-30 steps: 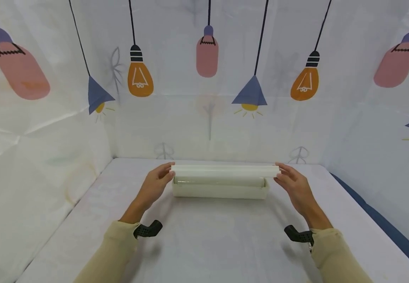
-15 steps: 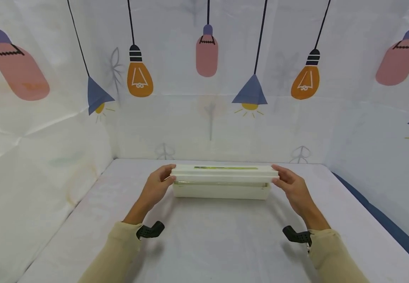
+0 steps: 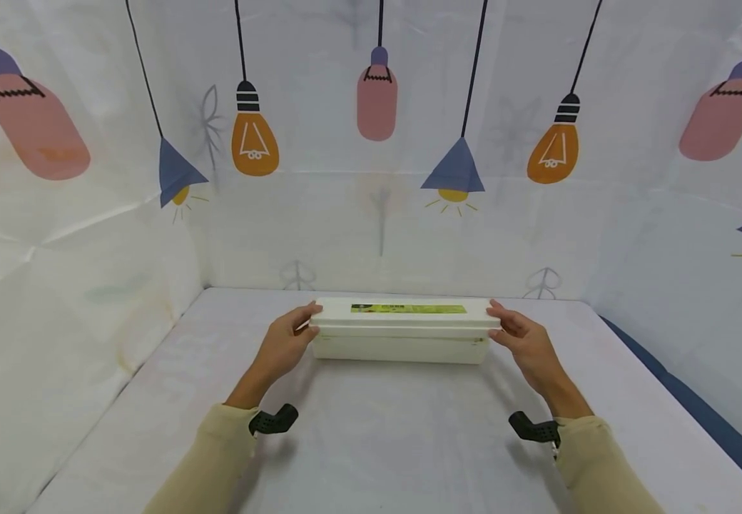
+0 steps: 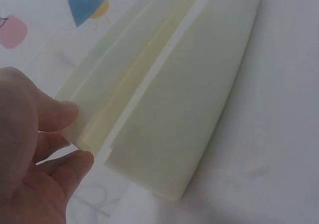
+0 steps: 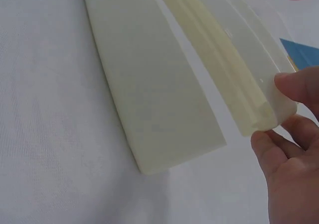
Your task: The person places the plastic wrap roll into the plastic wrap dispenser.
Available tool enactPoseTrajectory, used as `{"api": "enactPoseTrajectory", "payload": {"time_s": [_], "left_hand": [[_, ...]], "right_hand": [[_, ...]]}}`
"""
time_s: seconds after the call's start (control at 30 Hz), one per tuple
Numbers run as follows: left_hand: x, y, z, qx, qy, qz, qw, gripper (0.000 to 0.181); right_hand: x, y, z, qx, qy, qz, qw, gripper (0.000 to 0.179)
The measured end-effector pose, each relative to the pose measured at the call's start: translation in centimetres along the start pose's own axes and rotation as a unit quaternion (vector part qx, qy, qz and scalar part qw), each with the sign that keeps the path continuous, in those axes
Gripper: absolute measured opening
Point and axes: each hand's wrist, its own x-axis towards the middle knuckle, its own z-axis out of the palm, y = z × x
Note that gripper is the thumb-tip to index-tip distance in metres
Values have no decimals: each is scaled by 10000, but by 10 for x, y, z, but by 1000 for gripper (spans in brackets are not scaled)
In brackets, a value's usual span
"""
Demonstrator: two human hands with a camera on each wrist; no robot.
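Note:
A long off-white box [image 3: 399,350] lies crosswise on the table. Over it is its matching lid [image 3: 403,323], which bears a green and yellow label [image 3: 408,309]. My left hand [image 3: 282,345] pinches the lid's left end between thumb and fingers, while my right hand [image 3: 530,351] pinches the right end. Both wrist views show a gap between the lid [image 4: 117,74] and the box [image 4: 182,99], narrow on the left and wider on the right [image 5: 149,84]. The box's inside is hidden, and whether a hinge joins the two at the back cannot be told.
The white-covered table [image 3: 397,442] stretches toward me in front of the box. Behind it rises a white cloth wall [image 3: 345,228] printed with lamps, and another cloth wall [image 3: 56,285] stands at the left. Dark wrist mounts [image 3: 273,419] sit on both wrists.
The lid has tipped down and forward over the box, so its labelled top now faces up toward me and the box's opening is covered. Both hands moved slightly inward with it.

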Motion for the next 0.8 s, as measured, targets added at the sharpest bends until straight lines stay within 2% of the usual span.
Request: {"api": "enactPoseTrajectory", "payload": {"time_s": [0.27, 0.6, 0.8], "left_hand": [[0, -1, 3, 50, 16, 9, 10000, 40], [1, -6, 6, 76, 62, -86, 9999, 41], [2, -9, 6, 86, 123, -81, 9999, 40]], "right_hand": [[3, 10, 0, 15, 105, 43, 9999, 49], [5, 17, 4, -336, 224, 374, 9985, 44], [9, 23, 6, -323, 207, 458, 9982, 43]]}}
